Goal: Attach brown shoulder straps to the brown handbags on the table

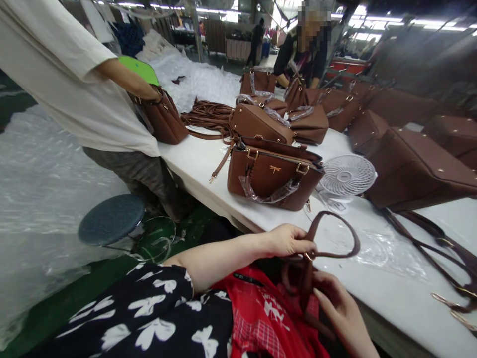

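Observation:
A brown leather strap [337, 254] with a gold metal ring runs between my two hands, looping out over the table's edge. My left hand [288, 241] is closed on it near the ring, fingers pinched together. Lower down, my right hand [335, 298] grips the strap's hanging part above the red apron [261, 318]; some of its fingers are hidden. Just beyond, a brown handbag [274, 174] stands upright on the table, with a gold dragonfly emblem and plastic-wrapped handles folded down in front.
A white fan [348, 175] sits right of the handbag. Several brown bags [421, 164] crowd the white table [402, 293]. More straps [443, 243] lie at right, and a strap pile [208, 115] farther back. One person [93, 99] handles a bag at left, near a round stool [112, 219].

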`<action>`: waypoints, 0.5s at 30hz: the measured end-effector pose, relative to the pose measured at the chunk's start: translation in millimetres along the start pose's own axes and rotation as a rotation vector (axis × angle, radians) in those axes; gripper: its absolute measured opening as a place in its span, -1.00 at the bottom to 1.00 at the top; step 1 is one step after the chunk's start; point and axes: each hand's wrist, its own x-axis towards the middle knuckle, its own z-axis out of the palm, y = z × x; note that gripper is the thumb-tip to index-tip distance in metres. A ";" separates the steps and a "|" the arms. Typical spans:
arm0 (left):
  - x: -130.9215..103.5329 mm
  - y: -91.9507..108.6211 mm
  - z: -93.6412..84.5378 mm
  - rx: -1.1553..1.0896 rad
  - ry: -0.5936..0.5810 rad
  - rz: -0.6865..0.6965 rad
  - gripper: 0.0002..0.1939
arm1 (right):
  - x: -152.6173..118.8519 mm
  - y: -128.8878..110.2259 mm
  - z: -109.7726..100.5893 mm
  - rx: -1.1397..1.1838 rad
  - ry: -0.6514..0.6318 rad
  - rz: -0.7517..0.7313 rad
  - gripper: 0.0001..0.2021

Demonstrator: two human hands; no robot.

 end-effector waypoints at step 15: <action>-3.3 -14.4 -10.6 0.312 0.110 -0.105 -0.74 | 6.5 20.0 16.0 -0.252 -0.056 -0.069 -0.57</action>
